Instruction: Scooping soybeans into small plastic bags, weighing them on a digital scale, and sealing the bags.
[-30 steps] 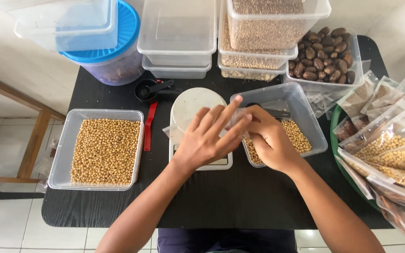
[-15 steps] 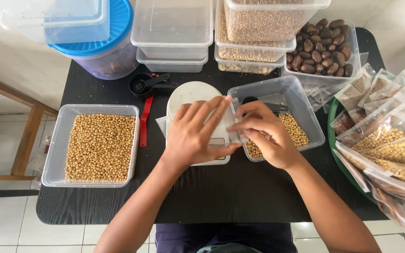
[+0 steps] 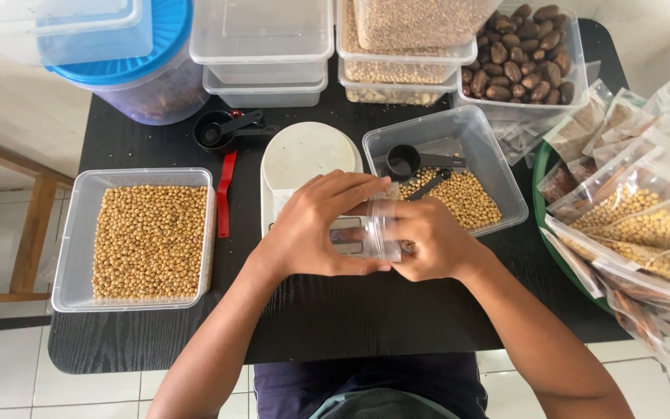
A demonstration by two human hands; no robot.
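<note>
Head view, looking down on a black surface. Both forearms rise from the near edge and meet over the white scale, which serves as the landmark. The left hand lies across the near end of the scale, fingers curled rightward, its grip closed on a small clear plastic bag. The right hand sits just right of the scale, knuckles up, its grip also closed on the same bag from the other side; the bag is held upright between them, above the scale's near right corner.

Right of the scale, touching distance from the right hand, stands a clear tub with soybeans and a black scoop. Left of the scale lie a red clip and a soybean tray. Behind it, stacked containers crowd the far edge. Open room remains only nearer than the scale, along the surface's front edge.
</note>
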